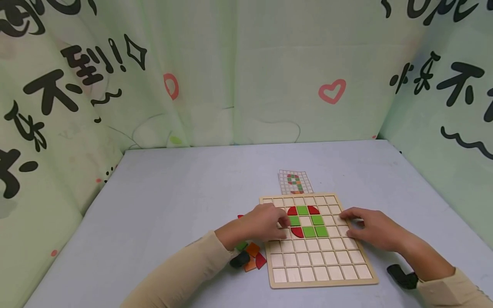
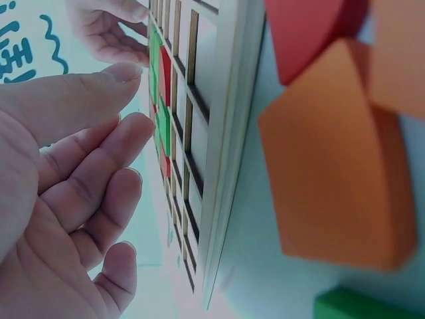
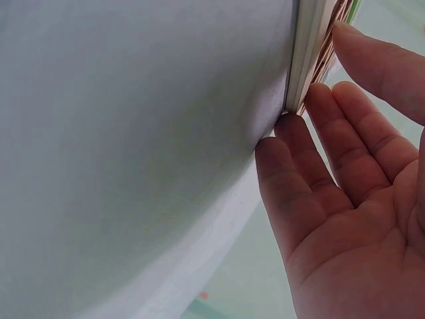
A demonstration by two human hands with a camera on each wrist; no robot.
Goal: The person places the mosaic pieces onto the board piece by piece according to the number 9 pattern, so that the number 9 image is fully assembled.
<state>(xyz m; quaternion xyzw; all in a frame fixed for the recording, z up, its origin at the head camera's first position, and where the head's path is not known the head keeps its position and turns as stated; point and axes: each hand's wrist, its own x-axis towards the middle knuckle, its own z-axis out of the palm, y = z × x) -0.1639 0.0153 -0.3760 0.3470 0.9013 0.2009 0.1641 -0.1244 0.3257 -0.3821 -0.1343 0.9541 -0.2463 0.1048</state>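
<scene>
A wooden grid board point(image 1: 323, 273) lies on the table, with green square tiles point(image 1: 309, 232) and three red quarter-round tiles point(image 1: 297, 232) set in a ring in its upper cells. Over the board's left side hovers my left hand point(image 1: 265, 222); the left wrist view shows its thumb point(image 2: 109, 90) and bent fingers apart, with no piece visible between them. My right hand point(image 1: 373, 226) rests at the board's right edge. In the right wrist view its fingertips point(image 3: 272, 149) touch the board's side point(image 3: 305, 60), while the thumb lies over the top.
Loose pieces lie left of the board: orange ones point(image 2: 332, 159), red ones point(image 1: 260, 260) and a green one point(image 1: 242, 246), partly behind the left forearm. A printed pattern card point(image 1: 285, 182) sits behind the board. Printed curtains point(image 1: 269, 85) surround the table point(image 1: 173, 192).
</scene>
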